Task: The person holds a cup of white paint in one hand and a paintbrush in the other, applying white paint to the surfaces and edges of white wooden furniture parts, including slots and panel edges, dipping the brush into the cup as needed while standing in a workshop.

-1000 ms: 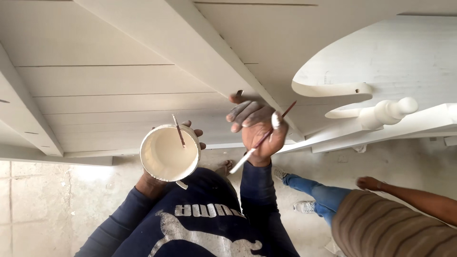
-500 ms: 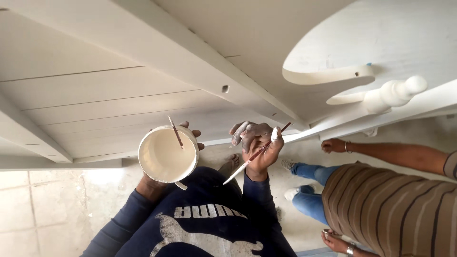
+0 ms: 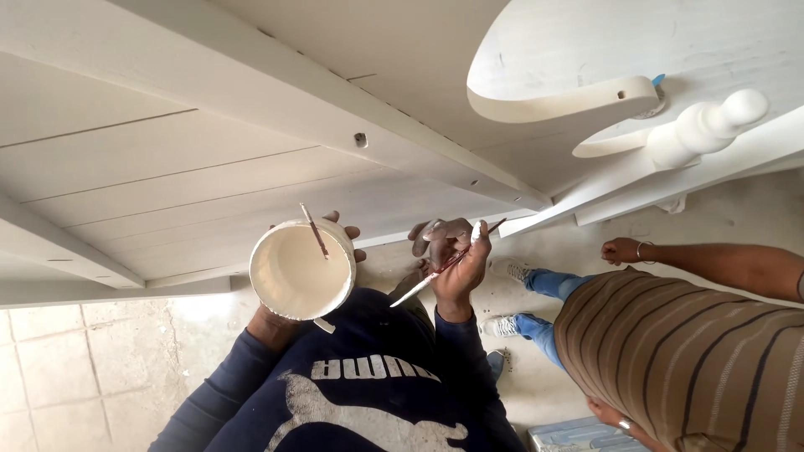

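My left hand point(image 3: 339, 243) grips a round white cup of pale paint point(image 3: 301, 269) from behind, fingertips showing over its far rim. A thin reddish stick point(image 3: 315, 231) leans in the cup. My right hand point(image 3: 450, 255), smeared with paint, holds a thin paintbrush point(image 3: 445, 264) that slants from lower left to upper right, its tip near the lower edge of the white-painted wooden panel point(image 3: 209, 159). Both hands are just in front of my dark blue sweatshirt point(image 3: 360, 385).
A white rail point(image 3: 335, 117) crosses the panel diagonally. A curved white board point(image 3: 636, 42) and a turned white knob point(image 3: 712, 125) lie at upper right. Another person in a striped shirt point(image 3: 687, 351) and jeans stands right, one hand point(image 3: 621, 249) out. Pale tiled floor below.
My right hand with the brush has come down from the rail's edge toward my chest. The view has shifted, and the other person has come further into sight on the right.
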